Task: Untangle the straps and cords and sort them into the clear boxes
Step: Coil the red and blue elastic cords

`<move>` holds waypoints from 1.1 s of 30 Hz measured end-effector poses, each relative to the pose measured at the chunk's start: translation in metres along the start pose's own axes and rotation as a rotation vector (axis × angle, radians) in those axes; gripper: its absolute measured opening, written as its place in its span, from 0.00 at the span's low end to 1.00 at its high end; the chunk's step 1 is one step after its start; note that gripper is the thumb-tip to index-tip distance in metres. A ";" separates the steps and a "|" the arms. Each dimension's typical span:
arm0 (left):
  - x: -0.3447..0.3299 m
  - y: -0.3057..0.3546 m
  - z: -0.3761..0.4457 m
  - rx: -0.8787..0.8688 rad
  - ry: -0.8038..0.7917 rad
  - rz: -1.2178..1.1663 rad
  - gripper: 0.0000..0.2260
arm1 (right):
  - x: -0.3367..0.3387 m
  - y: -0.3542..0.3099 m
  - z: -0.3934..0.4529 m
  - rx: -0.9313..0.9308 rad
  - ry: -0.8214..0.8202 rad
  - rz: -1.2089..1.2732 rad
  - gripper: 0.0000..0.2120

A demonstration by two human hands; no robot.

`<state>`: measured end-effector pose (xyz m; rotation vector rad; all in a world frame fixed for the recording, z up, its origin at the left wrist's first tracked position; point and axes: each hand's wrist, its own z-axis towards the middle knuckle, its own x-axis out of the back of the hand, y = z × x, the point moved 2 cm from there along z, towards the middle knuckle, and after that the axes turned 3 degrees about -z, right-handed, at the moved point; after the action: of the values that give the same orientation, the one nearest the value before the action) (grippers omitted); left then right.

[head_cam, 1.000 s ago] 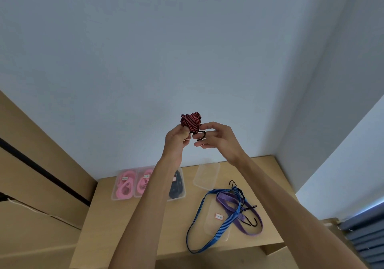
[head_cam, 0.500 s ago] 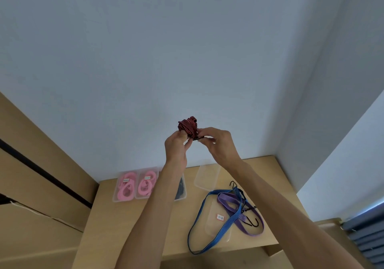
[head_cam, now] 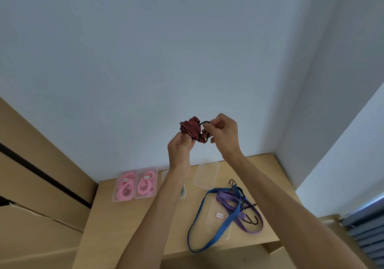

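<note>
A red-and-black striped cord, wound into a tight bundle, is held up in front of the wall, well above the table. It is pinched from below by the left hand, while its black hook is gripped by the curled fingers of the right hand. The step in hand appears to be the securing of the bundle — next, it must be lowered into a clear box. The blue cord and purple strap are left tangled on the table. Small labels are seen on the lid and the pink-filled boxes, but their writing cannot be read.
</note>
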<state>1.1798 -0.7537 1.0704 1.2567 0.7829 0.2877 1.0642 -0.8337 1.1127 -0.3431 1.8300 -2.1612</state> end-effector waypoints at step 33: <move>0.003 0.005 0.028 -0.073 0.033 0.385 0.06 | -0.016 0.000 0.001 0.074 0.077 -0.080 0.11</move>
<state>1.2018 -0.7708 1.0765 1.3322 0.5482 0.6444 1.0796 -0.8283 1.1131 -0.3261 1.7998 -2.3199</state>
